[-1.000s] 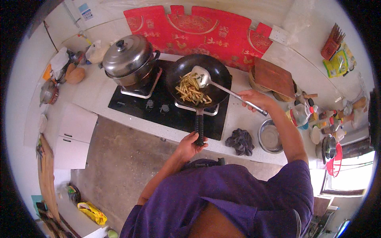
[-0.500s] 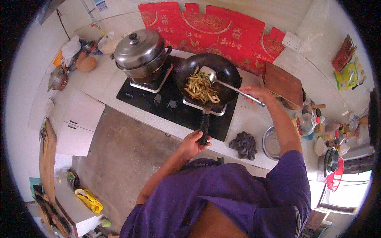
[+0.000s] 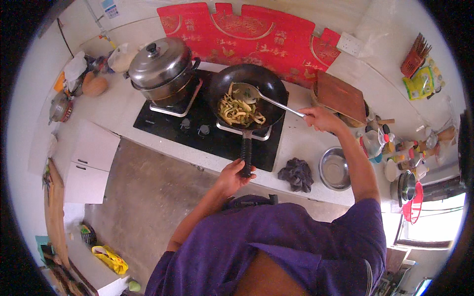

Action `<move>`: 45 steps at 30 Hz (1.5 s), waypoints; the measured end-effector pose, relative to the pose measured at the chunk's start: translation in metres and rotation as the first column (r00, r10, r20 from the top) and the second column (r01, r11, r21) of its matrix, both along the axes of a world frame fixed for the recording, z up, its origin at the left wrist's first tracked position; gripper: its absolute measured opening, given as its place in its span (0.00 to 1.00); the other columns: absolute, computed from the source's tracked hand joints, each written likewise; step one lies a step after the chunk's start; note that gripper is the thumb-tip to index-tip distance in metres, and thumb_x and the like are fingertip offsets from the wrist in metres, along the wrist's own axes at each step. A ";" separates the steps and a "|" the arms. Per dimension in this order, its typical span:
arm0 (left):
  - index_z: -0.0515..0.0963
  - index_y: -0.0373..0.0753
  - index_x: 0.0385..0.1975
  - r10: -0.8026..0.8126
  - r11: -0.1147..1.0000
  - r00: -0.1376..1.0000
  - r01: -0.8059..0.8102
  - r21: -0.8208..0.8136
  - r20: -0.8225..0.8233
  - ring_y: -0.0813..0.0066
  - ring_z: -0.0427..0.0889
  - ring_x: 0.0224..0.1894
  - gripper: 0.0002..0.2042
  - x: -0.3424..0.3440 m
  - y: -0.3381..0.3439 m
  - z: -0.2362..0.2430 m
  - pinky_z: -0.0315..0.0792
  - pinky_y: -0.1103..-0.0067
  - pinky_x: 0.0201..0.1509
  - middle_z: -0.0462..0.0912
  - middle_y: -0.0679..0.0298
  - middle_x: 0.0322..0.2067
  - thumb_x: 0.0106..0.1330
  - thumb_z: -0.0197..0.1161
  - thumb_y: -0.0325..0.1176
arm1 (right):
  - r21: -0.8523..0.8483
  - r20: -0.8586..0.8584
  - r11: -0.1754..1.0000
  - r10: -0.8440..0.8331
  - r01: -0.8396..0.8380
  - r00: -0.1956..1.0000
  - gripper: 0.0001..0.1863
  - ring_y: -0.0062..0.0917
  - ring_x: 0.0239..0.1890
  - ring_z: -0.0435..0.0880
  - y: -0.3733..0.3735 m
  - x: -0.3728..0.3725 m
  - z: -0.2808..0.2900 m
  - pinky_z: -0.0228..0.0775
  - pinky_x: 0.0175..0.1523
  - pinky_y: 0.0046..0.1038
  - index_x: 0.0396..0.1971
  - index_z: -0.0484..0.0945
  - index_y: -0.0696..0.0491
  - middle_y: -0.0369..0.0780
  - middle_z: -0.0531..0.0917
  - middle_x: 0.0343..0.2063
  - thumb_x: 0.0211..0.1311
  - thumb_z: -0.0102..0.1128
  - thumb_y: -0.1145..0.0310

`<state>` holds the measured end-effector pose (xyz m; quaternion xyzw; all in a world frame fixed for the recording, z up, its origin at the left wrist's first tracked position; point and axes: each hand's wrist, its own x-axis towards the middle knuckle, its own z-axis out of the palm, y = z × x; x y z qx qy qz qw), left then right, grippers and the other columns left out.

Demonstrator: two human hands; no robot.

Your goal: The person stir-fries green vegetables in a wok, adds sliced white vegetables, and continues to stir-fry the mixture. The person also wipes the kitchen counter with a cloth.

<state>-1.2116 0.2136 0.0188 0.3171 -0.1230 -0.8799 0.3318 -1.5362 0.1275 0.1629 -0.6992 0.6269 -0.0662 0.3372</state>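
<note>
My left hand (image 3: 234, 178) is closed round the black handle of a dark wok (image 3: 269, 81), which sits on the right burner of the black gas stove (image 3: 163, 130). With my right hand (image 3: 322, 120) I grip the upper end of a long metal spatula (image 3: 279, 104). Its broad head lies over the far side of the food, inside the wok. Pale and green sliced strips of food (image 3: 238, 112) are heaped in the wok's near left part. The spatula's head covers some of them.
A lidded steel pot (image 3: 160, 69) occupies the left burner. On the counter to the right are a dark crumpled cloth (image 3: 296, 174), a steel bowl (image 3: 335, 168), a wooden board (image 3: 340, 97) and several bottles (image 3: 374, 143). A red panel (image 3: 242, 39) covers the wall behind.
The spatula's head has turned over and moved left across the food. My right hand now grips it with less handle showing beyond the fingers. My left hand stays on the wok handle.
</note>
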 end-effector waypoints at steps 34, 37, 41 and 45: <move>0.66 0.42 0.42 -0.064 0.996 0.998 0.063 -0.069 -0.025 0.62 0.79 0.37 0.10 0.002 -0.001 0.008 0.75 0.80 0.33 0.78 0.56 0.37 0.64 0.52 0.37 | -0.221 -0.488 0.957 0.059 -0.188 0.871 0.25 0.39 0.41 0.77 -0.079 0.058 -0.012 0.68 0.45 0.37 0.50 0.69 0.43 0.47 0.78 0.39 0.47 0.47 0.72; 0.66 0.41 0.41 -0.054 0.995 0.998 0.050 -0.085 -0.039 0.61 0.79 0.37 0.10 0.005 0.000 0.002 0.75 0.80 0.33 0.77 0.56 0.38 0.64 0.52 0.36 | -0.155 -0.474 0.953 0.160 -0.261 0.866 0.25 0.39 0.40 0.77 -0.071 0.085 -0.011 0.68 0.43 0.37 0.50 0.70 0.43 0.46 0.78 0.36 0.47 0.48 0.73; 0.66 0.41 0.41 -0.040 0.997 0.998 0.037 -0.070 -0.044 0.61 0.80 0.36 0.10 0.002 0.001 0.006 0.75 0.80 0.32 0.78 0.56 0.37 0.64 0.52 0.37 | -0.188 -0.474 0.884 0.300 -0.428 0.828 0.24 0.37 0.38 0.78 -0.053 0.071 -0.012 0.69 0.42 0.37 0.50 0.70 0.42 0.43 0.78 0.35 0.50 0.48 0.74; 0.67 0.42 0.41 -0.046 0.997 0.998 0.043 -0.068 -0.040 0.62 0.80 0.35 0.10 0.002 0.000 0.010 0.74 0.80 0.31 0.78 0.57 0.36 0.64 0.53 0.37 | -0.208 -0.671 0.855 0.229 -0.475 0.705 0.22 0.37 0.38 0.77 -0.050 0.040 0.007 0.70 0.41 0.37 0.49 0.71 0.41 0.42 0.76 0.34 0.52 0.48 0.75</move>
